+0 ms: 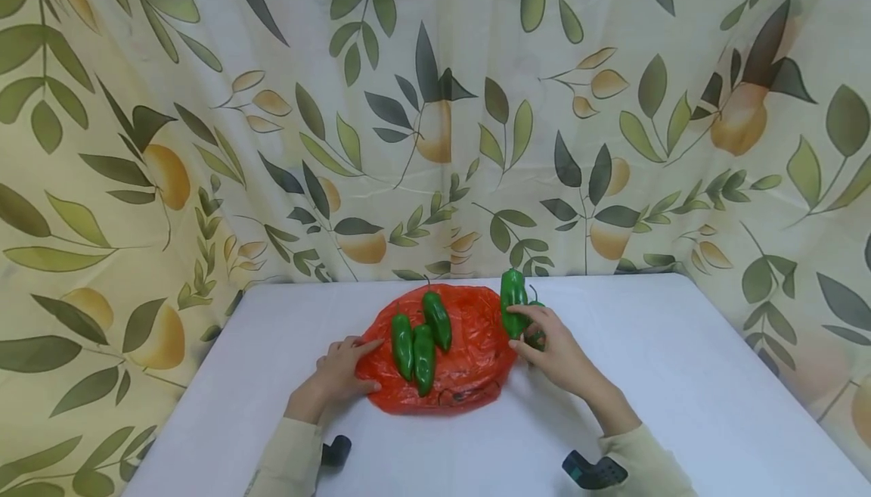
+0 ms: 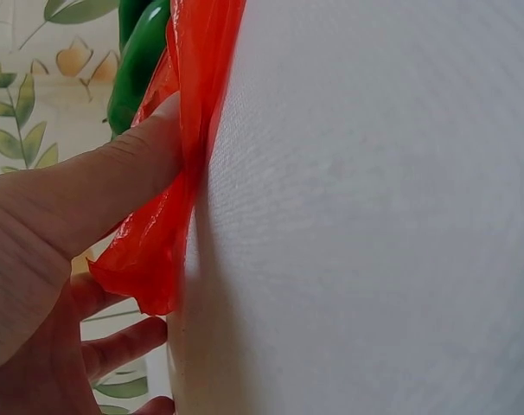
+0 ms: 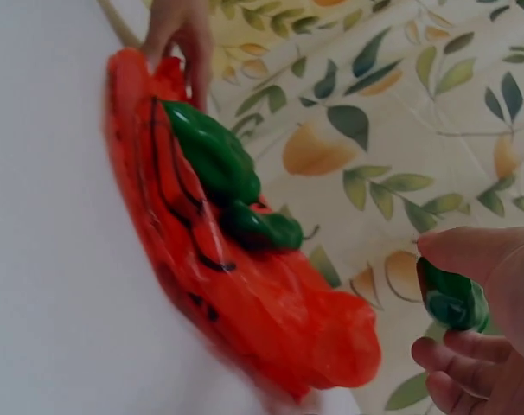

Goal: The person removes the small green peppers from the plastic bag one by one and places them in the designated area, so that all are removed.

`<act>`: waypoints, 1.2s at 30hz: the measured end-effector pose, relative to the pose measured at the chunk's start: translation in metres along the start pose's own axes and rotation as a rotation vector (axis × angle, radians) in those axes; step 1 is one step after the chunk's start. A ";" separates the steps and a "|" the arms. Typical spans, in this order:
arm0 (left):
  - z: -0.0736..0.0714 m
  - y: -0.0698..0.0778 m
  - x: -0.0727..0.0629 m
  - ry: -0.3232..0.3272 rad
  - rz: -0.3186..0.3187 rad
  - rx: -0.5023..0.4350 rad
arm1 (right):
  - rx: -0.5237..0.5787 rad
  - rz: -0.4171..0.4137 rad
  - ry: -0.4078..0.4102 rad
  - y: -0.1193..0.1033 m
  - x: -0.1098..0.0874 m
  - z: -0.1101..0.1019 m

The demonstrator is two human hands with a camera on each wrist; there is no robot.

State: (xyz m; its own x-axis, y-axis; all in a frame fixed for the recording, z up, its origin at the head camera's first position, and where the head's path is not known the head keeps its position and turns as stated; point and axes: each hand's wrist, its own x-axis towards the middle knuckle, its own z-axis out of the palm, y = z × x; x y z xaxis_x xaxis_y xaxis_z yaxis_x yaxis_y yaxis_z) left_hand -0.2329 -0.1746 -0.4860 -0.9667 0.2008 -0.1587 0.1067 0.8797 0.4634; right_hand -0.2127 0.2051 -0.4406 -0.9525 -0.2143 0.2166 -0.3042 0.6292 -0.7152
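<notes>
A crumpled red plastic bag lies flat on the white table, with three green peppers on top of it. My left hand rests at the bag's left edge, its thumb and index finger spread apart and touching the plastic. At the bag's right edge, my right hand holds a green pepper between thumb and fingers. Another green pepper is partly hidden behind that hand; whether it is touched I cannot tell. In the right wrist view the held pepper sits under the thumb, apart from the bag.
The white tabletop extends on both sides of the bag. A curtain printed with leaves and fruit hangs behind the table. Dark devices are worn at both wrists.
</notes>
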 end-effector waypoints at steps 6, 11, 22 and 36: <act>0.001 0.000 0.001 0.002 0.008 0.008 | -0.037 0.022 0.022 0.006 -0.001 -0.016; -0.001 0.002 0.002 0.006 0.018 0.004 | -0.065 0.046 0.020 0.012 -0.001 -0.028; 0.001 0.001 -0.002 0.004 0.017 0.010 | -0.058 0.119 -0.015 0.030 -0.003 -0.041; 0.001 0.001 -0.003 0.021 0.024 0.017 | -0.099 0.216 -0.154 0.062 -0.003 -0.048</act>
State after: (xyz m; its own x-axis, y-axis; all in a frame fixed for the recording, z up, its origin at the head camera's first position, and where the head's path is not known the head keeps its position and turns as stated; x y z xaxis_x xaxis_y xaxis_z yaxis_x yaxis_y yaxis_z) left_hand -0.2301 -0.1739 -0.4859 -0.9684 0.2132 -0.1291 0.1340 0.8821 0.4515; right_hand -0.2300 0.2805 -0.4534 -0.9839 -0.1734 -0.0429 -0.1016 0.7409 -0.6639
